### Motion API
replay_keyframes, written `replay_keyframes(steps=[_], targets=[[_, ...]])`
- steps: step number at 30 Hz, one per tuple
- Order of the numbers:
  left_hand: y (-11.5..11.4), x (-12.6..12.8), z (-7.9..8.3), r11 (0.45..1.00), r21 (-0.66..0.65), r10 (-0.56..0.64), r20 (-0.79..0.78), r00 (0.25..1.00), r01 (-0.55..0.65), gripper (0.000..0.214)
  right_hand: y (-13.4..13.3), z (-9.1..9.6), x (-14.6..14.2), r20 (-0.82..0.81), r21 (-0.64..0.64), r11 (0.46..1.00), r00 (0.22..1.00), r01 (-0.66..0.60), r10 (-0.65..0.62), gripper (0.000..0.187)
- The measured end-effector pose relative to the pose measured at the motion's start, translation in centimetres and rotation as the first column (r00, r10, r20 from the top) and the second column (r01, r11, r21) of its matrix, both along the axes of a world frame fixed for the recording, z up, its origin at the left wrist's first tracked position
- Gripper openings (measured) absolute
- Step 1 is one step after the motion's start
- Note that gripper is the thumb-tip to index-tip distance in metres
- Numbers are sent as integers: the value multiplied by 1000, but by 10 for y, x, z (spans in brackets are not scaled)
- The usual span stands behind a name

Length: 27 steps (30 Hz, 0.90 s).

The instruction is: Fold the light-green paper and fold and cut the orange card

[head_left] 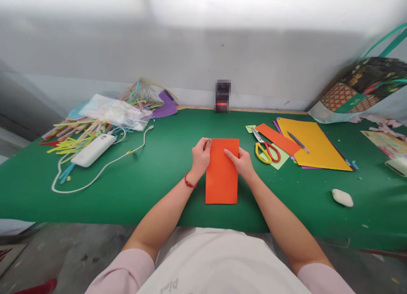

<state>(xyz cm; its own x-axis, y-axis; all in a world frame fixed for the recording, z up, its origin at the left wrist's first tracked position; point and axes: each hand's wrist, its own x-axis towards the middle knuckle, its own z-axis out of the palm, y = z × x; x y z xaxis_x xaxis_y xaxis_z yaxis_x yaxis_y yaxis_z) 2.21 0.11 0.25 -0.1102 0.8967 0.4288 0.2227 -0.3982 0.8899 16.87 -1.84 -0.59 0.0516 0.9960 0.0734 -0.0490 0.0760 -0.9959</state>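
Between my two hands is an upright rectangle of orange paper [221, 179], held above the green table. My left hand [201, 156] pinches its upper left edge, thumb in front and fingers curled behind. My right hand [243, 162] grips the right edge, with the thumb flat across the paper's face and the other fingers mostly hidden behind it. To the right of my right hand lie scissors [265, 150] with one yellow and one red handle. They rest partly on light green paper [277, 160], beside an orange paper strip [278, 139].
Yellow sheets [318, 143] with a pen [298, 141] on top lie at the right. A white case [342, 198] sits nearer the front edge. At the left are a white power bank [94, 150], its cable [104, 175] and heaped paper strips [76, 141]. A patterned bag [356, 92] leans at the back right.
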Motion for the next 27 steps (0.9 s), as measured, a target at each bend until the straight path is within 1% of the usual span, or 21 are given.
replay_keyframes(steps=[3, 5, 11, 15, 18, 20, 27], targets=[[-7, -2, 7, 999, 45, -18, -19, 1000, 18, 35, -1, 3, 0, -107, 11, 1000, 994, 6, -5, 41], [-9, -3, 11, 996, 91, -12, -56, 998, 17, 36, -2, 4, -1, -140, 10, 1000, 990, 20, -18, 41], [-13, -2, 14, 978, 207, 30, -125, 992, -4, 39, -2, 4, -1, -130, 19, 999, 991, 47, -44, 40], [-14, -2, 13, 969, 245, 55, -156, 986, -15, 39, -2, 4, -1, -113, 21, 998, 992, 51, -48, 42], [-14, -2, 13, 972, 236, 56, -159, 986, -17, 39, -2, 4, -1, -106, 12, 999, 993, 44, -43, 43], [-14, -2, 13, 979, 206, 43, -150, 988, -12, 39, -3, 4, -1, -105, 5, 999, 994, 38, -37, 42], [-11, -2, 12, 999, 31, -32, -65, 997, 34, 38, -5, 6, 1, -69, -20, 999, 997, 30, -32, 42]])
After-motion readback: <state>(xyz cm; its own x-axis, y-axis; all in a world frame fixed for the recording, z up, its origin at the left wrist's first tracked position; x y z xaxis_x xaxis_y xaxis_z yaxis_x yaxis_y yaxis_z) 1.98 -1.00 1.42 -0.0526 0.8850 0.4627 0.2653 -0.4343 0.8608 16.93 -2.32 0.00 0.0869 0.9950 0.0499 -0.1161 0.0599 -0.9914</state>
